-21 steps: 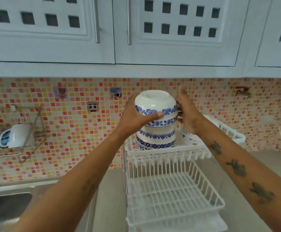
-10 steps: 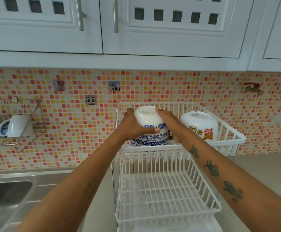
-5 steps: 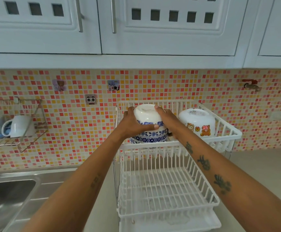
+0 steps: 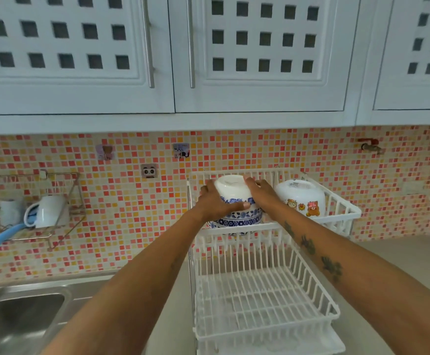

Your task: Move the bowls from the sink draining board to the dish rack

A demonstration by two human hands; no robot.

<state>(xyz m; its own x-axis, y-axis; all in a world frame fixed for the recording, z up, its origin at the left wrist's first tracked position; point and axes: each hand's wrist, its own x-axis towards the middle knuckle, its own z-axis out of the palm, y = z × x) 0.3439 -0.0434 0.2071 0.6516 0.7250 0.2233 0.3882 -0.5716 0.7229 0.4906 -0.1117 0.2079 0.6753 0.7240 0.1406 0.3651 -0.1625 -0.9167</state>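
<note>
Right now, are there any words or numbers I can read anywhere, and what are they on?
No text here can be read.
White cartoon bowl: a small grey printed mark on its upturned base, too blurred to read.
Wall stickers: pictures only, any lettering too small to tell.

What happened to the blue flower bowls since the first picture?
The stack of blue-patterned bowls came down from mid-air into the upper tier of the dish rack. Left hand and right hand are still clasping it, upside down. The cartoon bowl beside it, the empty lower tier and the mug on the wall shelf stayed put.
</note>
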